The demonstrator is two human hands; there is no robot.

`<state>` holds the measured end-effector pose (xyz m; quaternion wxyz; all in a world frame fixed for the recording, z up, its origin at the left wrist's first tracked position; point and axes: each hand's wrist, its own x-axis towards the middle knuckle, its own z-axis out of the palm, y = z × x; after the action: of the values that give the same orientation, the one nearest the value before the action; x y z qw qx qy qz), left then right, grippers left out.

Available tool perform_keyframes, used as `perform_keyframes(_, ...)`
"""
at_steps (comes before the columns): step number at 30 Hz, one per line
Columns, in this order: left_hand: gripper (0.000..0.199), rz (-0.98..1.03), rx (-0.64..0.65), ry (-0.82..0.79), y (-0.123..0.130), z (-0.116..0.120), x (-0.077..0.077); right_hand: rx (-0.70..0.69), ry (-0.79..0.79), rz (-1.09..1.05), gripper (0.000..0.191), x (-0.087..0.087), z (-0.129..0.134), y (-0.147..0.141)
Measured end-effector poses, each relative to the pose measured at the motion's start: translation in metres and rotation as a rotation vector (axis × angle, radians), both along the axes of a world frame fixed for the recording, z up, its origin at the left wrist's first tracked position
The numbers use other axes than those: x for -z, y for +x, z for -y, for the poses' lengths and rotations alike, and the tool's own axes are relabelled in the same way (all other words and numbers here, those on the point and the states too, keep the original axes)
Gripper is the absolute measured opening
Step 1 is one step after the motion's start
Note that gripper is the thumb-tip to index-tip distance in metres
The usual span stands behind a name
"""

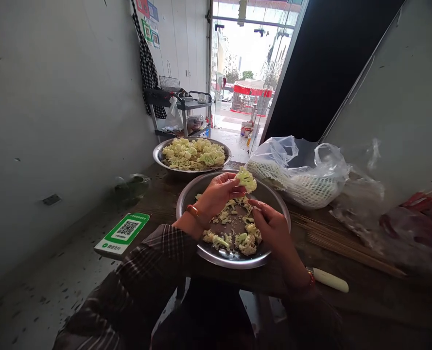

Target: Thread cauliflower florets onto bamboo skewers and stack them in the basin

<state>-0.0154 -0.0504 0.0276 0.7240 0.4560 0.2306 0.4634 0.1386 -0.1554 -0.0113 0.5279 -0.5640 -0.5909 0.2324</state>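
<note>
Over a steel basin (pixel 233 264), my left hand (pixel 217 193) pinches a pale cauliflower floret (pixel 246 180) between thumb and fingers. Just right of and below that floret is my right hand (pixel 273 224), fingers drawn together. Whatever it may grip is too small to make out. Several loose cauliflower pieces (pixel 248 244) and crumbs lie on the bottom of the basin, partly hidden by my hands. Behind it, a second metal basin (pixel 157 158) is heaped with cauliflower florets (pixel 194 151).
Thin wooden skewers (pixel 343 240) and a pale-handled knife (pixel 330 280) lie right of the basin. Plastic bags (pixel 274 150) with net-wrapped contents stand behind them. A QR-code sign (pixel 124 231) sits at the table's left edge. A cart (pixel 197 103) stands near the glass door.
</note>
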Motion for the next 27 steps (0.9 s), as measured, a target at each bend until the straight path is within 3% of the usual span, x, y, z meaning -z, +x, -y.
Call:
perform_keyframes(7,0.029,-0.101,-0.059,0.073,0.0012,0.0002,0.0022,0.007,-0.023,-0.014,0.040,-0.0051,0.0022,-0.0004)
perform_keyframes(15,0.029,-0.063,0.055,0.050,0.0005,0.0030,-0.0028,0.001,0.017,-0.035,0.035,0.0037,-0.0010,0.0046)
perform_keyframes(27,0.039,-0.155,0.007,0.075,0.0037,-0.0011,0.0018,-0.013,0.066,-0.032,0.036,0.0004,-0.0024,0.0035)
